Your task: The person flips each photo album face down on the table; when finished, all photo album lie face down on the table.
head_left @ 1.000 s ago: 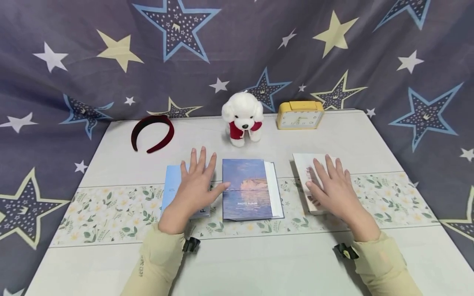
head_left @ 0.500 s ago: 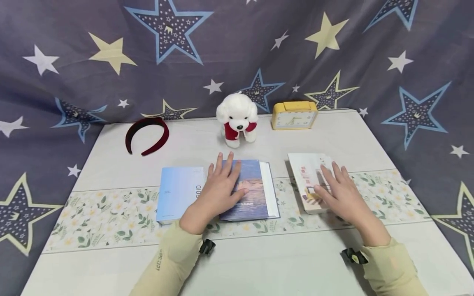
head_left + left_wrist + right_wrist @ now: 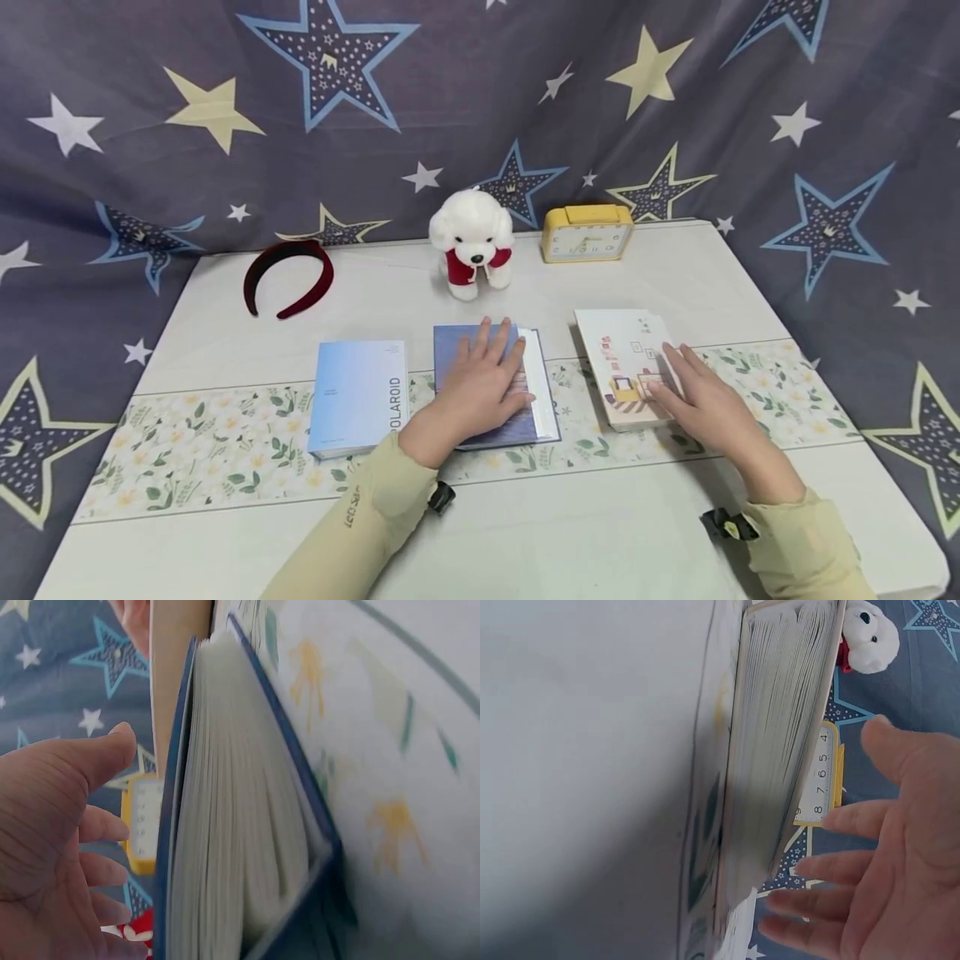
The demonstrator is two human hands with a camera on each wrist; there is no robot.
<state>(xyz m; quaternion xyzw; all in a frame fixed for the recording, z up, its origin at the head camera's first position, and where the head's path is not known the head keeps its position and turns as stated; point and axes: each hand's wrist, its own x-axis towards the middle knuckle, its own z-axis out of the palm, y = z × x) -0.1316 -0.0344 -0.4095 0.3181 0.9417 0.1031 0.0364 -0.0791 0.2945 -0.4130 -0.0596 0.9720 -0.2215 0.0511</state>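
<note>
My left hand (image 3: 483,387), fingers spread and straight, is over the blue photo album (image 3: 456,350) in the middle of the table. In the left wrist view the album's thick page edges (image 3: 225,802) show, with the palm above its cover. My right hand (image 3: 705,408) is over the right side of a white illustrated album (image 3: 618,367), fingers extended. The right wrist view shows that album's page block (image 3: 780,735) with the hand's fingers apart from its cover. Left of the middle album lies a light blue album (image 3: 356,396) marked POLAROID.
A dark red headband (image 3: 318,287) lies at the back left. At the back stand a white plush dog (image 3: 471,223) in a red top and a yellow clock (image 3: 587,233). A star-patterned curtain (image 3: 480,92) hangs behind the table (image 3: 570,533).
My left hand has moved right, from above the light blue album to above the blue photo album. My right hand has shifted right and nearer, uncovering more of the white album. The view has shifted slightly.
</note>
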